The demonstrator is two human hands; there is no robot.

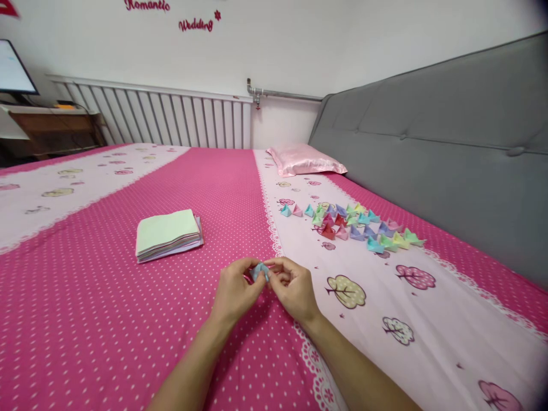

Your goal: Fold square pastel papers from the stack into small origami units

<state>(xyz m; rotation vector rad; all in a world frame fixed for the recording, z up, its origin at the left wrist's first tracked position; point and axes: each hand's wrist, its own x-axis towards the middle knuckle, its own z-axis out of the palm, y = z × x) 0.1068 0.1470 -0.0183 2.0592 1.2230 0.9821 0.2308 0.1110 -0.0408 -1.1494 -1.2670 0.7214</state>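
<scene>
A small piece of folded light-blue paper (259,270) is pinched between both hands above the pink bed cover. My left hand (238,290) grips its left side with thumb and fingers, and my right hand (294,285) holds its right side. Fingers cover much of the paper, so its full shape is hidden. Ahead and to the left lies a stack of coloured paper sheets (168,233), pale green on top. Several folded paper boats (358,233) in many colours stand in a cluster to the right, beyond my right hand.
A pink pillow (305,160) lies at the far right of the bed, against a grey padded headboard (436,137). A white radiator (171,114) runs along the wall behind. At the far left, a monitor (15,69) stands on a wooden desk (55,128).
</scene>
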